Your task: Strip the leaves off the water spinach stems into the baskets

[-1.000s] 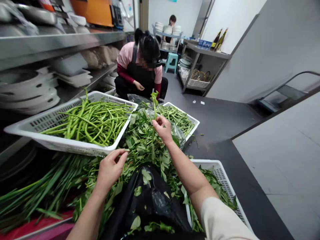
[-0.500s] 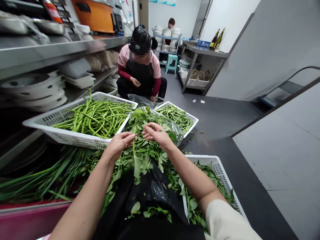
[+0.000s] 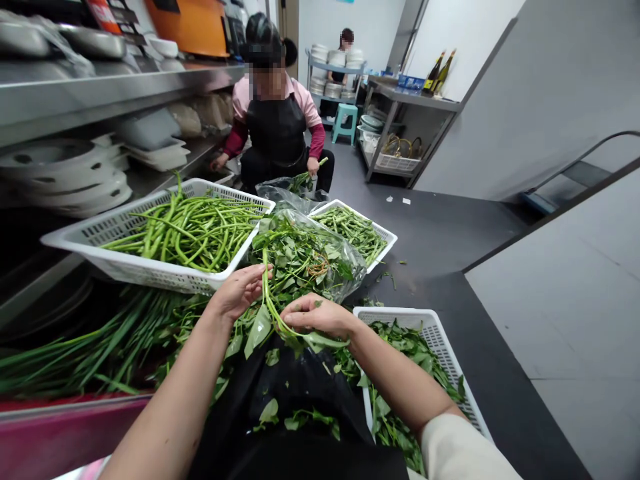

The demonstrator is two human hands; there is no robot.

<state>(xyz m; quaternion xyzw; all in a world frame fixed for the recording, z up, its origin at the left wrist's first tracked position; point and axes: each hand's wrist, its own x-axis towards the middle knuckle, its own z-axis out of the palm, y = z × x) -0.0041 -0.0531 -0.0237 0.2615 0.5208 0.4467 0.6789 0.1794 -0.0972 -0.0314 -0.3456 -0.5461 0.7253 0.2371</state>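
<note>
Between my hands runs a long green stem of leafy vegetable (image 3: 267, 287), bent toward its lower end. My left hand (image 3: 243, 288) pinches it near the upper part. Lower down, the fingers of my right hand (image 3: 317, 316) are closed around the stem close to its leaves. Behind them, a clear plastic bag (image 3: 353, 257) holds a heap of the same leafy greens (image 3: 295, 253). Loose leaves (image 3: 270, 411) lie on the black apron (image 3: 295, 387) over my lap. At right stands a white basket (image 3: 437, 327) with picked leaves in it.
Beyond my left hand is a white basket (image 3: 90, 243) of long green stems. A smaller white basket (image 3: 387, 233) holds cut pieces. Long green leaves (image 3: 100, 340) lie at left above a pink container (image 3: 65, 433). A co-worker (image 3: 277, 127) squats opposite, beside a metal shelf (image 3: 120, 93).
My right hand has moved down along the stem and toward me, bending it. The co-worker has raised their head, reached one hand to the side, and now holds greens in the other.
</note>
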